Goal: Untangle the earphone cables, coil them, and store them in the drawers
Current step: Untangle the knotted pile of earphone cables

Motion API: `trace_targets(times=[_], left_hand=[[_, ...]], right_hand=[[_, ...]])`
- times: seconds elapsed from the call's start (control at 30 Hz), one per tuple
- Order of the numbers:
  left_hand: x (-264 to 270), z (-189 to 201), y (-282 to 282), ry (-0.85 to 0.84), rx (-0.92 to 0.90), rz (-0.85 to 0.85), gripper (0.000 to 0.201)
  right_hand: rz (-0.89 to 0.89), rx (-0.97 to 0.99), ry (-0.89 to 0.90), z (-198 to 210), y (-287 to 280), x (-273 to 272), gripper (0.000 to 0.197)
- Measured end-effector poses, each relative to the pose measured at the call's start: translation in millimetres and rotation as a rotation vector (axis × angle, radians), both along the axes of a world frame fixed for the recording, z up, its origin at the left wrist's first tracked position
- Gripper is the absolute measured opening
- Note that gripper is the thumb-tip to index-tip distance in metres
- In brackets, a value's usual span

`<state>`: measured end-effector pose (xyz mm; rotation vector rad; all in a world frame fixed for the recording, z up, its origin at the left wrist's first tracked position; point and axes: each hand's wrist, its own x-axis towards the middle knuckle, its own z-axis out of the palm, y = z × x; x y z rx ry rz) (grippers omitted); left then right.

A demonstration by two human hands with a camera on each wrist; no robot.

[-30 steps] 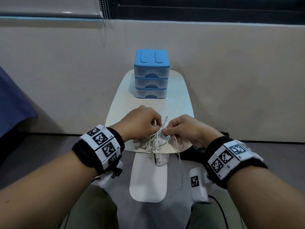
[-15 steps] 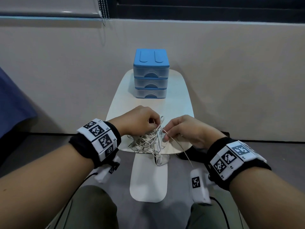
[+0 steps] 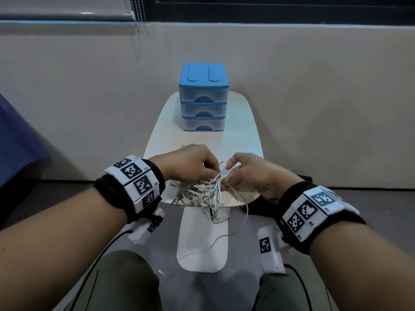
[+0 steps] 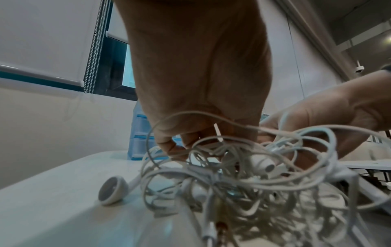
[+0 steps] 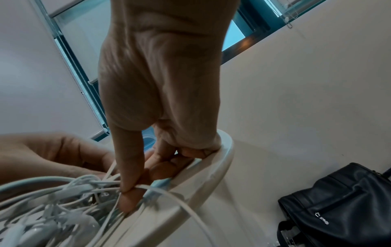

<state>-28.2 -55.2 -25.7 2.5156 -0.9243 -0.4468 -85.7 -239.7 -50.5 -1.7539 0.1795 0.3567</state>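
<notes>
A tangle of white earphone cables [image 3: 199,193] [image 4: 243,180] lies at the near edge of the small white table [image 3: 202,142]. My left hand [image 3: 190,163] [image 4: 201,142] curls its fingers into the top of the tangle and pinches strands. My right hand [image 3: 242,173] [image 5: 129,195] pinches one cable between thumb and forefinger at the tangle's right side. That cable [image 3: 243,212] loops down over the table edge toward the floor. An earbud [image 4: 113,190] lies on the table at the tangle's left. The blue three-drawer unit [image 3: 203,97] stands at the table's far end, all drawers closed.
A black bag [image 5: 338,205] sits on the floor right of the table. The table's white base [image 3: 202,241] extends between my knees. A beige wall runs behind the table, and a blue cloth [image 3: 15,140] shows at the left edge.
Both hands rose a little and parted slightly. The right hand drew one cable out to the right, and a longer loop of it now hangs below the table edge.
</notes>
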Motion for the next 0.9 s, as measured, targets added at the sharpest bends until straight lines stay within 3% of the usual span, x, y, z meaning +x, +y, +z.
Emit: trace_targets(times=[0.27,0.53,0.7,0.83,0.9], left_hand=[[-5.5,4.1,-3.1,0.047,0.078,0.000,0.021],[-4.1,4.2,-4.7,0.018,0.125,0.001,0.009],[-5.8,10.3,-2.8,-0.101,0.137,0.061,0.004],[-7.1,12.3,-3.6,-0.172,0.113,0.051,0.013],[-8.5,14.8,-4.0,-0.190,0.132,0.048,0.012]], right_hand=[[0.022,-0.049,-0.003,0.2,2.2,0.6,0.039],[0.022,-0.076,-0.050,-4.6,3.2,0.3,0.033],[-0.015,-0.028,-0.087,-4.4,7.0,-0.1,0.030],[-0.157,0.004,-0.315,7.1,17.6,0.2,0.024],[-0.145,0.004,-0.466,11.0,22.8,2.4,0.018]])
